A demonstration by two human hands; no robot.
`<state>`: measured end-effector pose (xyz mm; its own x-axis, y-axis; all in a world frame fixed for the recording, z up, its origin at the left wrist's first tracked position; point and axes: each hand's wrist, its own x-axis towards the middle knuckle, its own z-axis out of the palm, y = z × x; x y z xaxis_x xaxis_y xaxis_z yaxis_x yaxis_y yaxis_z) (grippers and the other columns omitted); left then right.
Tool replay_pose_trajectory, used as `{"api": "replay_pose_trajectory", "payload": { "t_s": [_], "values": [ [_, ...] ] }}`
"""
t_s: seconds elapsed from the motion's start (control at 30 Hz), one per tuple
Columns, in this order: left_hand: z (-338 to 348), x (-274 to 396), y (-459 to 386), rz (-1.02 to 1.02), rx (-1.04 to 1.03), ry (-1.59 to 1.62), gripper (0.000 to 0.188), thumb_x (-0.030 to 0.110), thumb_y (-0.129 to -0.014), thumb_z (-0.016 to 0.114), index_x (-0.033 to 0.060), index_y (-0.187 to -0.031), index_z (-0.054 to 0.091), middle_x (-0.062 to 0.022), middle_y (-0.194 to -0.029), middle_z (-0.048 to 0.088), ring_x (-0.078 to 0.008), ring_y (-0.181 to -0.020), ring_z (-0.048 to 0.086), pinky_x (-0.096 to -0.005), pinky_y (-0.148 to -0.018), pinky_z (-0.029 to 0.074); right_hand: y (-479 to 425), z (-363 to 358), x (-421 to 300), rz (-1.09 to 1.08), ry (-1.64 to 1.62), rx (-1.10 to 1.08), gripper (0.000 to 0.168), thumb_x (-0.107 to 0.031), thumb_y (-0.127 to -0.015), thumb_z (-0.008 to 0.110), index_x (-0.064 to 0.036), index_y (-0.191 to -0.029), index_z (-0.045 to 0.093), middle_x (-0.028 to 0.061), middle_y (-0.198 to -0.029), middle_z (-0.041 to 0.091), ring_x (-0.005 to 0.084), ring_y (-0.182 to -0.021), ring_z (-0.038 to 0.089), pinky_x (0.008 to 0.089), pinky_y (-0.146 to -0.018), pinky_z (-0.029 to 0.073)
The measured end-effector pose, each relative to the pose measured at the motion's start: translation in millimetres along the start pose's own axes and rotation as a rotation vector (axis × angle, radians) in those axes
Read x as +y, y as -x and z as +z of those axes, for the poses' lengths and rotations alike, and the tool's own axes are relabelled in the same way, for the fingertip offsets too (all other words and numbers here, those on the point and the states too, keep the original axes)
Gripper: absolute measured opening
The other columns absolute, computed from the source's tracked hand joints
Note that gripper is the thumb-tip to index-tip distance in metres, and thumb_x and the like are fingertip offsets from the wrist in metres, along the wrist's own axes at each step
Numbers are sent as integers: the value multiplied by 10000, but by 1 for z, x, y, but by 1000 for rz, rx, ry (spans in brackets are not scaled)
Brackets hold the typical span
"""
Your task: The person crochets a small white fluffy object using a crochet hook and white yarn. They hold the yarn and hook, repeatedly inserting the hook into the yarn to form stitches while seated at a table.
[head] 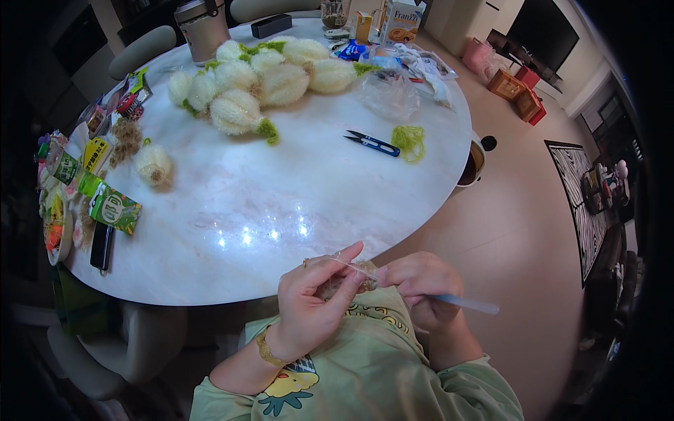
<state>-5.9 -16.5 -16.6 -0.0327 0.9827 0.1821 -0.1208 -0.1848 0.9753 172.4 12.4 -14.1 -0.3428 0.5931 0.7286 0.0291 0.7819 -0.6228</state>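
Observation:
Close to my lap, my left hand (316,294) pinches a small piece of brownish yarn work (368,271), partly hidden by the fingers. A thin strand of yarn runs over the raised index finger. My right hand (429,287) grips a crochet hook (466,302) by its translucent blue handle, the hook's tip meeting the yarn work. On the marble-look table (347,189) lie thread snips (373,143) beside a loose tangle of green yarn (408,143). Farther off is a pile of fuzzy cream crocheted bulbs (284,84) with green tips. One more cream bulb (154,164) sits apart at the left.
At the left edge are brown yarn (126,141), a green carton (115,207), a bottle (63,164), a black phone-like object (101,246) and a white bowl (60,231). A large tumbler (202,34), a plastic bag (389,94) and a biscuit box (403,23) stand farther back.

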Motion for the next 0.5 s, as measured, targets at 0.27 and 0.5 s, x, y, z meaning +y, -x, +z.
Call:
{"api": "replay_pose_trajectory", "payload": {
  "t_s": [0.27, 0.5],
  "values": [
    [-1, 0, 2, -147, -47, 246, 222, -74, -829, 614, -104, -1049, 610, -140, -924, 658, -139, -813, 652, -222, -715, 526, 3, -2, 0, -330, 295, -72, 179, -39, -770, 612, -85, -926, 537, 130, -956, 660, 275, -816, 662, 329, -610, 523],
    [-1, 2, 3, -181, -125, 284, 334, -44, -887, 550, -70, -1220, 531, -139, -910, 665, -138, -756, 646, -236, -689, 548, 11, -4, 7, -398, 248, -67, 156, -67, -808, 611, -90, -943, 536, 153, -978, 652, 279, -847, 655, 328, -610, 528]
  ]
}}
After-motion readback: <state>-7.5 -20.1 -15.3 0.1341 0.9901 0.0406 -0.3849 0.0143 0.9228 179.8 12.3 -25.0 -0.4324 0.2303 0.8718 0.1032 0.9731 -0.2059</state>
